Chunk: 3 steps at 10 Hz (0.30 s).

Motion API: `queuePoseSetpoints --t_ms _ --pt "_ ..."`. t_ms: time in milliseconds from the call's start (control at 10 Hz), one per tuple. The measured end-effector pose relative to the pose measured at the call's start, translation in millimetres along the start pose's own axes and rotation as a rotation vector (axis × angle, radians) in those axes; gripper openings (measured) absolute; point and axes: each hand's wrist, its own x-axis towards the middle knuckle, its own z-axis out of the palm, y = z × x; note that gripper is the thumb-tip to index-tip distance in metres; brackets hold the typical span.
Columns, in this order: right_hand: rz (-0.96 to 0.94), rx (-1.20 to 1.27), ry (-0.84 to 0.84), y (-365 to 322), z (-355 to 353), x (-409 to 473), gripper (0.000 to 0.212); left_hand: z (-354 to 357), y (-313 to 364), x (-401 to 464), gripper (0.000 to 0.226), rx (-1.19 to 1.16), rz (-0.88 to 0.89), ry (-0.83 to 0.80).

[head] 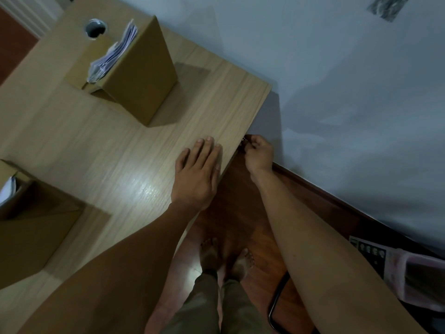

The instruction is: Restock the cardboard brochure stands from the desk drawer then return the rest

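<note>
A cardboard brochure stand (142, 75) stands at the back of the wooden desk (96, 145), with white brochures (113, 54) fanned in its slot. A second cardboard stand (31, 222) shows at the left edge, holding white paper (7, 189). My left hand (197, 174) rests flat on the desk top near its right edge, fingers straight. My right hand (257, 153) is just past that edge, below the top, its fingers curled round a small metal thing at the desk's side. The drawer itself is hidden under the desk top.
A round cable hole (95, 28) sits in the desk's far corner. The pale wall (337, 92) runs close along the right. On the dark wood floor (240, 201) are my bare feet, a black chair leg (277, 302) and a pink plastic bin (419, 276).
</note>
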Motion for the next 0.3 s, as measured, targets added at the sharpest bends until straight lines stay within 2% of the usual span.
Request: queuePoseSetpoints --t_ms 100,200,300 --pt "0.008 -0.022 -0.026 -4.5 -2.4 -2.2 0.022 -1.8 -0.7 0.2 0.052 -0.017 0.001 0.007" --pt "-0.010 -0.157 0.021 -12.5 -2.8 -9.9 0.025 -5.0 -0.1 -1.4 0.052 -0.047 -0.004 0.000" --pt "-0.167 -0.263 0.114 -25.9 -3.2 -32.9 0.014 -19.7 0.0 -1.4 0.051 -0.196 -0.038 -0.056"
